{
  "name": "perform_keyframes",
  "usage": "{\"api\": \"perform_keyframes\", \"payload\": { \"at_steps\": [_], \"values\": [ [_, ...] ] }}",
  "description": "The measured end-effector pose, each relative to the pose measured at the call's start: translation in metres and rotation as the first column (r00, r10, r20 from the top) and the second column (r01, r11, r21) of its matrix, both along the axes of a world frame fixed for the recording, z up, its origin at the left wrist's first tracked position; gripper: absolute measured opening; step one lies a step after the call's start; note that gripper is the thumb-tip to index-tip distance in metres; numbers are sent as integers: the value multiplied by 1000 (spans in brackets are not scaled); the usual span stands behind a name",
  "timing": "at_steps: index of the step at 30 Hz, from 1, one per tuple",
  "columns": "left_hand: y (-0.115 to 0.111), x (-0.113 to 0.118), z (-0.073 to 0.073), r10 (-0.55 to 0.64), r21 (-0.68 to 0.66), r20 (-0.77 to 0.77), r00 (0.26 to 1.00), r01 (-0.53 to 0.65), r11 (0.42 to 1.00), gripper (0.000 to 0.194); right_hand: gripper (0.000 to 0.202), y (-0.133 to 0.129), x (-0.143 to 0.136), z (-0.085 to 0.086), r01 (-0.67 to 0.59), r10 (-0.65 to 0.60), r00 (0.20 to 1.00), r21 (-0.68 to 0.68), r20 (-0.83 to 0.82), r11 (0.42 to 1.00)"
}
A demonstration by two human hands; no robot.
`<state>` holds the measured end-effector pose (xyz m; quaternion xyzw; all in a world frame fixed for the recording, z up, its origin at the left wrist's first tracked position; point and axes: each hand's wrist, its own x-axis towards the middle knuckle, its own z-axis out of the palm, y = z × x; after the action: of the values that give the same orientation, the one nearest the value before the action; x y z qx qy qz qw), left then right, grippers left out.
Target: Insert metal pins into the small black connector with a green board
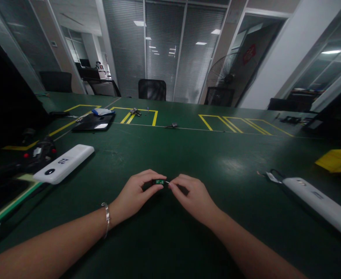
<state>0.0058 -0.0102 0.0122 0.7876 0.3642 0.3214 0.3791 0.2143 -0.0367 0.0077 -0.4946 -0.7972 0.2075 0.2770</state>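
Centrally, a small green board (159, 181) is sitting just above the near part of the dark green surface (188, 155), midway between left and right. The left grip (133, 192) is clamping the board between thumb and fingers; a clear bracelet (107, 219) is circling that wrist. To the right, the right grip (194, 194) is pinching a slim pale piece (167, 182) at the board's right end; whether the two are joining cannot be told. Farther left, a white case (67, 163) marked "22" is lying aslant; to the right, a long white case (323, 201) is lying near a yellow object (337, 160). On the far side, a small dark piece (174, 125) is resting near the middle, while a blue-and-white packet (103, 111) is lying on a flat black object (92, 123) at far left. Beyond the far edge, a chair (152, 90) is standing.
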Motion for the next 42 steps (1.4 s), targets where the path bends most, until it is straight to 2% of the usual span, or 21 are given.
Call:
{"api": "perform_keyframes", "payload": {
  "at_steps": [8,16,22,29,36,42],
  "values": [
    [2,-3,0,-37,-101,53,998,43,994,24,21,0,1,-1,-12,12,1000,-3,-17,1000],
    [0,0,1,-13,-14,20,1000,14,1000,22,21,1,1,-1,-33,33,999,7,-5,999],
    [0,-1,-1,-19,-84,58,998,24,996,22,22,1,1,0,-57,56,996,-16,-64,998],
    [-1,2,0,-17,-65,55,998,21,998,22,21,0,0,0,-50,50,998,-7,-38,999],
    [-1,0,-3,-60,-176,128,990,82,981,23,22,0,0,1,-53,52,997,-17,-57,998],
    [4,-3,-9,-47,-260,134,990,80,962,24,21,-1,0,2,-33,31,997,-26,-73,999]
  ]
}}
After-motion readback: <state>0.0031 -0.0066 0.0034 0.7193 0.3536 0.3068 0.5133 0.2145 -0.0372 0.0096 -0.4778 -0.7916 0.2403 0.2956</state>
